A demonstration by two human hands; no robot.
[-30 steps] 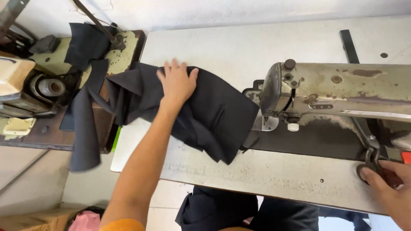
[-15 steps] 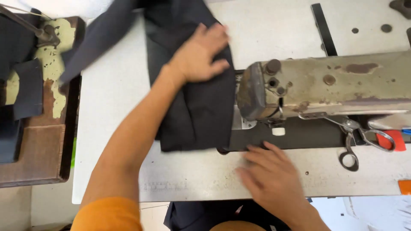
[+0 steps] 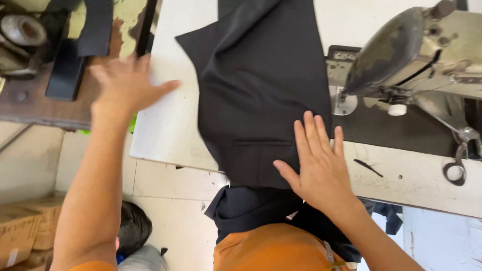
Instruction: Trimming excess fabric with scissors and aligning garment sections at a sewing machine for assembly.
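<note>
- Dark fabric panel [image 3: 261, 95] spread flat on white worktop [image 3: 165, 125], centre of frame; near edge hangs over worktop's front lip toward lap.
- Welt-pocket slit visible on panel, lower centre, just above worktop edge.
- Right hand [image 3: 316, 160] open, palm down, fingers spread, pressing panel's lower right corner flat against worktop. No grip, just pinning.
- Left hand [image 3: 125, 85] open, fingers splayed, blurred, hovering over worktop's left edge at upper left; touching nothing, well clear of panel.
- Sewing machine [image 3: 406, 55] at upper right, head worn and stained; panel's right edge lies just beside presser-foot area, not under it as far as can be told.
- Scissors [image 3: 459, 155] on worktop at far right, untouched.
- Second bench [image 3: 55, 100] at upper left carrying dark cloth strips [image 3: 85, 40] and a metal spool-like part [image 3: 22, 27].
- Step, judged: laying out and smoothing panel ahead of stitching; positioning only.
- Next move likely calls for: left hand back onto cloth to flatten left side, then both hands sliding the seam edge rightward under the needle, keeping the pocket zone unwrinkled.
- Risk, judged: overhanging end dragging panel off the front lip if right-hand pressure lifts.
</note>
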